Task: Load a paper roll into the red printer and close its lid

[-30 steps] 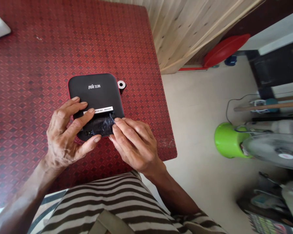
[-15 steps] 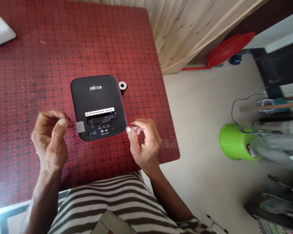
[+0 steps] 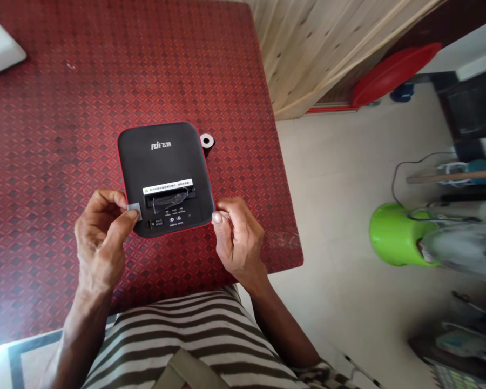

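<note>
A black receipt printer (image 3: 162,165) with a red rim lies flat on the table in front of me. A white warning strip (image 3: 167,187) runs above its paper slot, where a piece of clear plastic film (image 3: 170,200) sticks out. On its left side, a grey piece of tape (image 3: 134,209) wraps toward the edge. My left hand (image 3: 105,227) is closed in a pinch there, thumb on the tape and index finger at the edge. With thumb and finger pinched, my right hand (image 3: 240,233) is at the printer's right edge; its other fingers are curled.
A small white paper roll (image 3: 206,141) stands beside the printer's right side on the red patterned table (image 3: 65,135). A white object (image 3: 0,48) lies at the far left. Beyond the table's right edge, a green bucket (image 3: 391,235) stands on the floor.
My left hand has moved right and up, from beside the printer onto the tape at its left edge. My right hand stays at the right edge.
</note>
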The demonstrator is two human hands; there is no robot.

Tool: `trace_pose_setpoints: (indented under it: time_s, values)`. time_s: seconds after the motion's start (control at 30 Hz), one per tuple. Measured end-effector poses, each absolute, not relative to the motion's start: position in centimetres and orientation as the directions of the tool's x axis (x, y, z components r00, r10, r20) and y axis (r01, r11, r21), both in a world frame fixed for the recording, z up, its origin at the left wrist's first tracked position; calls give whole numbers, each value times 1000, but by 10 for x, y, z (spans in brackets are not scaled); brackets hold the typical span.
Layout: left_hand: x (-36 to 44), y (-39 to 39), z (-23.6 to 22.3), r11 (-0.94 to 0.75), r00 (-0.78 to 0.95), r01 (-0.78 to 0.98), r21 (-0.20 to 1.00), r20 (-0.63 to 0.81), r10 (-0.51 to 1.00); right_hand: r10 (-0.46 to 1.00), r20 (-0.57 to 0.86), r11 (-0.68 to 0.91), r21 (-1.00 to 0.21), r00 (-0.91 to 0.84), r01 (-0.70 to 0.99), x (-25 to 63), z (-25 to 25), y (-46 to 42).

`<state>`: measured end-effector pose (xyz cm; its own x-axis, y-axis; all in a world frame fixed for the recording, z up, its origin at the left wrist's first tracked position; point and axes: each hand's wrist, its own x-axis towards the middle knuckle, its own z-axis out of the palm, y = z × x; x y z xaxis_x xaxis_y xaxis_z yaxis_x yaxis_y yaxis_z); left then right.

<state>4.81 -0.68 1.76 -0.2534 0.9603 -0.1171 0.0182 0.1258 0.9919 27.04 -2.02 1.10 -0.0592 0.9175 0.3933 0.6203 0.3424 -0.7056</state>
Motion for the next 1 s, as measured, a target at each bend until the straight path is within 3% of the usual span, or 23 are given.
trace_pose_setpoints:
  time_s: [0.6, 0.9, 1.0]
  values:
    - [69, -3, 30, 193, -325, -153, 969, -234, 916, 910, 408, 360, -681, -77, 638, 272, 6, -17]
    - [68, -3, 32, 190, -325, -143, 971, -227, 918, 912, 398, 360, -655, -102, 665, 277, 12, -15]
    - [61, -3, 35, 169, -310, -125, 978, -201, 929, 879, 465, 400, -603, -104, 690, 282, 27, -6]
